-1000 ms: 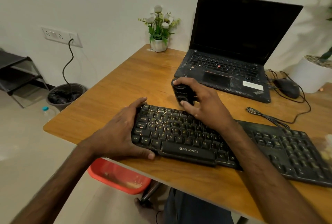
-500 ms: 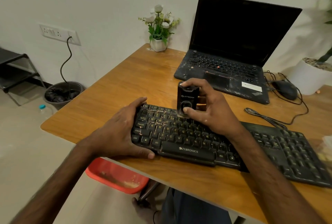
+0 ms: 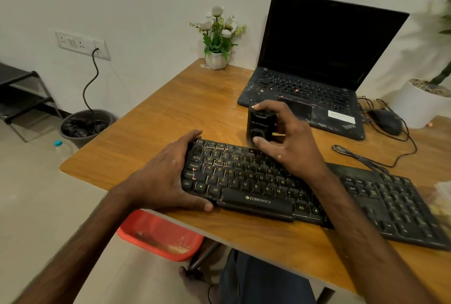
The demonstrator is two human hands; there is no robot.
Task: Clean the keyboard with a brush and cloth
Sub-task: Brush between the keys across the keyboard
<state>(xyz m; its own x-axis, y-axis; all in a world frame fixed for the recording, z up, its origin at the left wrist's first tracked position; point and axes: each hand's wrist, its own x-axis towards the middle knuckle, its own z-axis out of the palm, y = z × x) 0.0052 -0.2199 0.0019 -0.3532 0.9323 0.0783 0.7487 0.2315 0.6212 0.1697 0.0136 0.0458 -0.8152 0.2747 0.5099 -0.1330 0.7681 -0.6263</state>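
Note:
A black Zebronics keyboard lies on the wooden desk near its front edge. My left hand grips the keyboard's left end, thumb along the front edge and fingers over the back corner. My right hand holds a small black boxy device upright just behind the keyboard's top row, forefinger on top and thumb low on its front face. No brush or cloth shows clearly.
An open dusty laptop stands behind, with a mouse and cables to its right. A small flower pot sits at the back. A red tray lies under the desk; a bin stands on the floor.
My right hand has raised the black device from lying behind the keyboard to upright and a little further back. My left hand has kept its grip on the keyboard.

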